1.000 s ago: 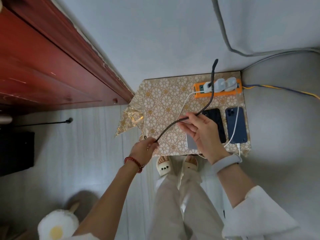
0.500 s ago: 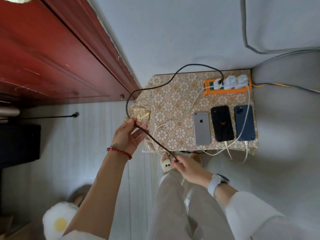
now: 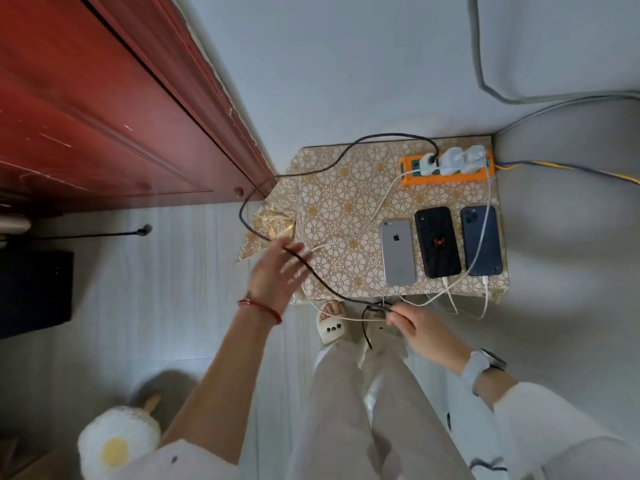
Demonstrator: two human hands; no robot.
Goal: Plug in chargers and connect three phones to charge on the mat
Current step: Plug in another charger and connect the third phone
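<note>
Black cable (image 3: 332, 161) looped from orange power strip (image 3: 446, 169) to both hands, above patterned mat (image 3: 346, 202).

Left hand (image 3: 277, 271) open, fingers (image 3: 292, 249) spread and blurred, cable crossing just over them. Right hand (image 3: 420, 329) pinching cable's free end at fingertips, just beyond mat's near edge. 3 phones face down side by side on mat: silver phone (image 3: 397, 252), black phone (image 3: 437, 242), blue phone (image 3: 481, 240). White cables (image 3: 450, 296) plugged into black and blue phones.

Three phones (image 3: 440, 251) face-down side by side on mat (image 3: 339, 188).
</note>
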